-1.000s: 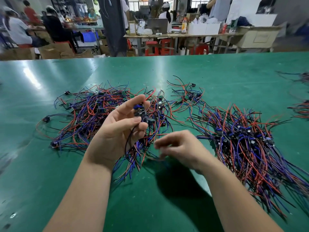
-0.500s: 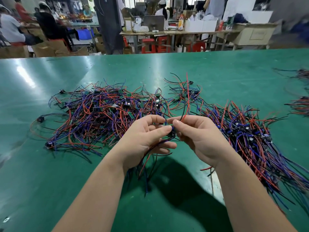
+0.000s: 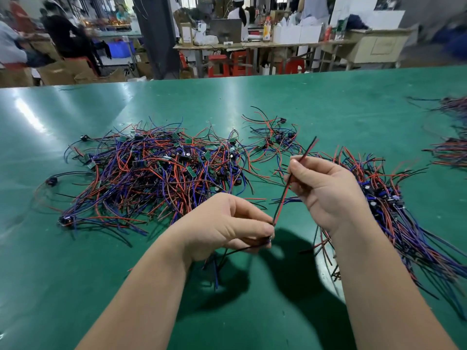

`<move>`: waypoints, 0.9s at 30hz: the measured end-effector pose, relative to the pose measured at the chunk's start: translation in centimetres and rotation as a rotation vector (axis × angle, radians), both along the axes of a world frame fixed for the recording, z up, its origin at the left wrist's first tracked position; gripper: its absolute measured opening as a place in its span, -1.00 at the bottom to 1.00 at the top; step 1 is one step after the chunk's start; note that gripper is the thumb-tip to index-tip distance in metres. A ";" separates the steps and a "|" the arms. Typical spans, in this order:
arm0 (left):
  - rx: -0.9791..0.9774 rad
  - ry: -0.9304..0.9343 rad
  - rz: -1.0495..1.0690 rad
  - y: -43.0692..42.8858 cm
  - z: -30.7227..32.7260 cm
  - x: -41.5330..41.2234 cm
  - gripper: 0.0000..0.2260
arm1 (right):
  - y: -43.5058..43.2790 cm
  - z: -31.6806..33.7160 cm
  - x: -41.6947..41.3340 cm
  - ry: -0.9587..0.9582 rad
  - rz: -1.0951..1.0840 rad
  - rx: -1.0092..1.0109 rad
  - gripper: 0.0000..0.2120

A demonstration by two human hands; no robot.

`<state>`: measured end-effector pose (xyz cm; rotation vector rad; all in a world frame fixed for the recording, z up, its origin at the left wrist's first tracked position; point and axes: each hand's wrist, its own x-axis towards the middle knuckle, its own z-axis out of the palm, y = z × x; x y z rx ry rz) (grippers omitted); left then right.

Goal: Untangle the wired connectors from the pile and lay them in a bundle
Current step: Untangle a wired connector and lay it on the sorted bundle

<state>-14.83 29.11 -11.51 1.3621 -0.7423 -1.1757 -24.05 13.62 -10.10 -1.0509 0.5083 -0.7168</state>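
A tangled pile of red, blue and black wired connectors (image 3: 156, 173) with small green boards spreads over the left middle of the green table (image 3: 328, 102). A straighter bundle of the same wires (image 3: 394, 205) lies at the right, fanning toward the near right edge. My left hand (image 3: 227, 226) pinches the connector end of one wired piece, with loose wires hanging below it. My right hand (image 3: 321, 183) pinches that piece's red and black wire pair (image 3: 280, 205), which runs taut between both hands and sticks up past my right fingers.
A small separate clump of wires (image 3: 275, 140) lies behind my hands. More wire heaps (image 3: 449, 147) sit at the far right edge. Beyond the table stand workbenches, red stools, cardboard boxes and seated people.
My hands have drawn apart from where they met. The right hand slid up and right along the red and black pair, pulling it straight, while the left hand dropped slightly.
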 end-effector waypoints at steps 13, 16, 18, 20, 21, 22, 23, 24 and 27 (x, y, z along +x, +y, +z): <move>0.142 -0.209 -0.280 1.2 0.9 -0.2 -0.81 | -0.3 -0.3 -0.2 0.066 -0.157 -0.129 -0.70; 0.129 -0.187 -0.293 1.5 1.1 0.3 -0.84 | -0.3 -0.5 -0.2 0.039 -0.126 -0.100 -0.68; 0.102 -0.190 -0.289 1.7 1.2 0.7 -0.84 | -0.4 -0.5 -0.2 -0.020 -0.112 -0.074 -0.70; 0.043 -0.161 -0.255 1.7 1.3 0.9 -0.83 | -0.6 -0.5 0.0 -0.041 -0.104 -0.044 -0.72; 0.001 -0.120 -0.209 1.6 1.3 1.0 -0.83 | -0.7 -0.7 0.1 -0.010 -0.092 -0.023 -0.70; -0.049 -0.066 -0.134 1.4 1.3 1.1 -0.83 | -0.7 -0.9 0.3 0.038 -0.062 -0.002 -0.70; -0.103 -0.014 -0.036 1.2 1.3 1.1 -0.82 | -0.5 -1.0 0.4 0.100 -0.016 -0.004 -0.76; -0.154 0.026 0.068 1.0 1.3 1.1 -0.83 | -0.3 -1.3 0.5 0.162 0.065 -0.041 -0.87; -0.277 0.100 0.328 0.3 1.1 1.1 -0.88 | 0.7 -2.1 0.6 0.283 0.336 -0.314 -0.82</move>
